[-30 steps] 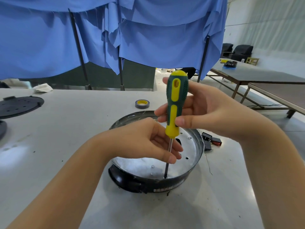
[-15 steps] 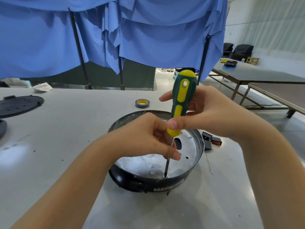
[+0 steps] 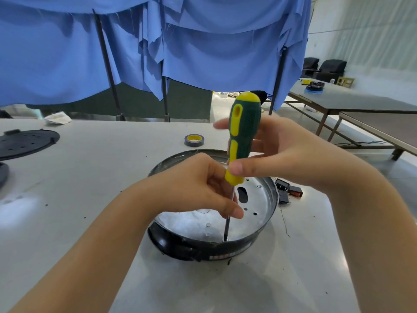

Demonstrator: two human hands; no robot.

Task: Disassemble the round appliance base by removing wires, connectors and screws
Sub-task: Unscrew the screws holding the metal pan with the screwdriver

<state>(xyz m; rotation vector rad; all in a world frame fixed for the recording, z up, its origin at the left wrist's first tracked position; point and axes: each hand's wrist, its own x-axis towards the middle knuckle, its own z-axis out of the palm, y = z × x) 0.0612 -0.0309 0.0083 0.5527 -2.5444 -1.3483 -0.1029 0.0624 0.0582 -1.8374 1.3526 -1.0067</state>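
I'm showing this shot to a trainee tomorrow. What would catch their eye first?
First, the green-and-yellow screwdriver standing upright at centre: the right hand grips its handle, the left hand pinches its shaft. Its tip sits at the near inner edge of the round appliance base. Behind hangs blue cloth.

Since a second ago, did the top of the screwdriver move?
Yes. The screwdriver handle tipped right half a second ago, then swung back left toward the tape roll. Its tip stays in the round base.
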